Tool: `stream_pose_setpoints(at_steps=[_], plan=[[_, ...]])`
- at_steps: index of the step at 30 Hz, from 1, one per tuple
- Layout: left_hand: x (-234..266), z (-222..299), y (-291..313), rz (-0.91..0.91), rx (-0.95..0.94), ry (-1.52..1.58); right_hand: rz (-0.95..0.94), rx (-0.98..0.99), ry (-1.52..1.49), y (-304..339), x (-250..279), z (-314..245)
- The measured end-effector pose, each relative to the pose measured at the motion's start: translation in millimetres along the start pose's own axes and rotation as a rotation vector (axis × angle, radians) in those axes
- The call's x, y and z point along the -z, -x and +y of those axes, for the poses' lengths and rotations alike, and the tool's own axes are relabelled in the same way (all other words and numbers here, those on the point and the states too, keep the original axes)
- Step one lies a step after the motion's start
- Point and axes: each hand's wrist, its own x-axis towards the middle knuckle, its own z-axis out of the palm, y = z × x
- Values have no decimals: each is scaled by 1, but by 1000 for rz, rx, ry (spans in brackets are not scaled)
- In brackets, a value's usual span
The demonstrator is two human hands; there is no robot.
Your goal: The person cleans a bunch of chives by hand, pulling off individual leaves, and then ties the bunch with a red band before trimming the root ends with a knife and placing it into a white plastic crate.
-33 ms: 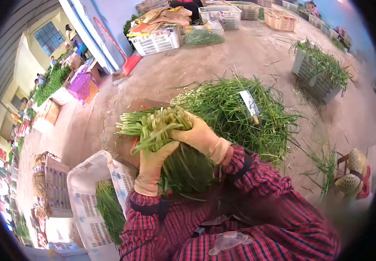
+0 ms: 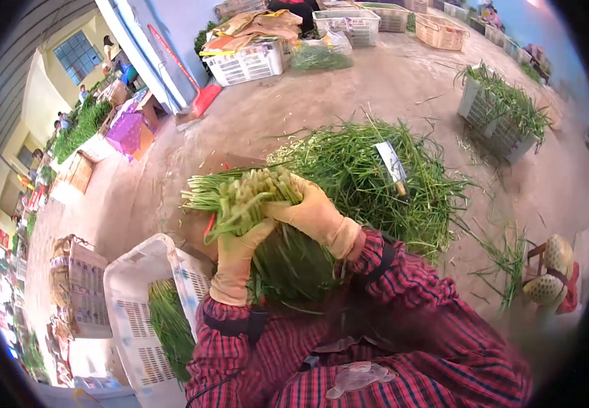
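Observation:
A thick bunch of chives is gripped between my two hands, pale cut stem ends up and dark leaves hanging toward my lap. My left hand, in a pale yellow glove, is closed around its near left side. The right hand, gloved alike, wraps the right side, its thumb near the left thumb. More pale-stemmed chives lie just beyond the bunch. To the right spreads a loose heap of chives, with a broad-bladed knife lying on top.
Left of my knees stands a white plastic crate holding chives; a stacked crate is beyond it. A filled grey crate stands far right, a small stool near right. A red dustpan leans by the pillar.

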Motion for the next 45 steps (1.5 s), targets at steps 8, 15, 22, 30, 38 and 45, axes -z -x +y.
stream_pose_setpoints(at_steps=[8, 15, 22, 30, 38, 45], plan=[[10, -13, -20, 93, -80, 165, -28, -19, -68, -7, 11, 2], [4, -27, -8, 102, -169, 81, -55, 21, -87, 0, 1, 24], [-5, -25, -11, 176, -268, 89, -175, 13, 10, 0, 3, 21], [-5, -1, -13, 195, -291, 251, 153, 180, 182, -15, 5, 20], [191, 159, 14, 678, -530, -21, 685, 537, 303, -24, 200, -75], [281, 136, 137, 611, -714, -193, 724, 575, 922, 41, 263, -118]])
